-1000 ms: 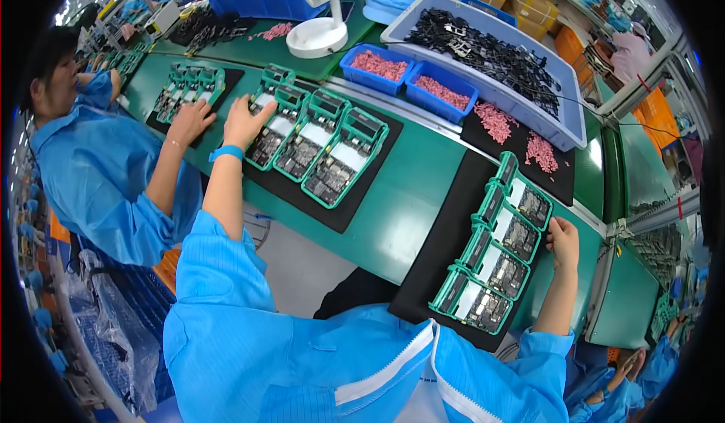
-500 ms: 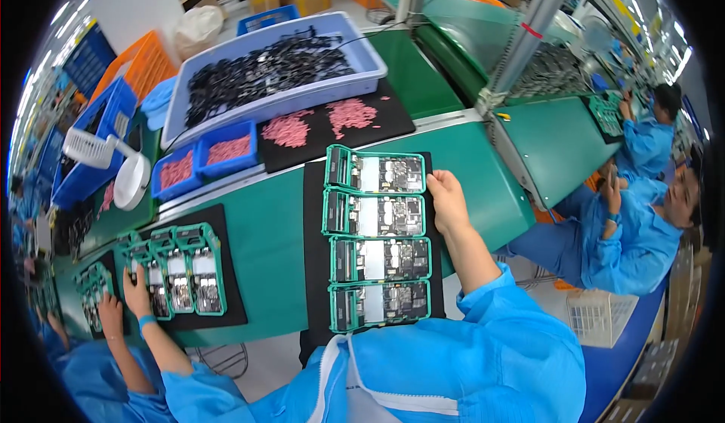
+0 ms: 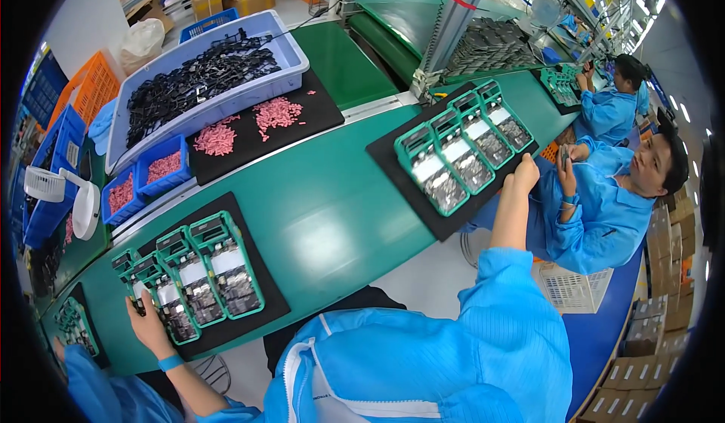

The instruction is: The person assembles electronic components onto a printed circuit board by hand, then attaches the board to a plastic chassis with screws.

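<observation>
- Head view, your right hand [image 3: 524,175]: it rests with bent fingers on the near right corner of the black rectangular mat [image 3: 461,159] carrying a row of four green plastic jigs with circuit boards [image 3: 462,145]. It touches the mat edge; whether it pinches the mat or only presses on it, you cannot tell from here.
- Head view, the key relation: that row lies just left of and beyond your right hand, its long axis slanting from the near left up to the far right, roughly along the bench [image 3: 332,211] edge. Your right hand is far nearer to it than your left.
- Head view, your left hand [image 3: 145,319]: it sits at the near left end of a second row of green jigs holding boards [image 3: 198,273] on a second black mat [image 3: 257,302], fingers curled at the end jig; a firm grasp cannot be confirmed.
- Head view, containers: the large pale blue plastic tray [image 3: 204,83] across the bench is filled with black parts. Two small blue bins [image 3: 145,180] beside it hold pink pieces, and more pink pieces [image 3: 249,125] lie loose in two heaps on a black sheet.
- Head view, others: a co-worker in a blue smock [image 3: 604,211] sits just to your right, holding something small in both hands.
</observation>
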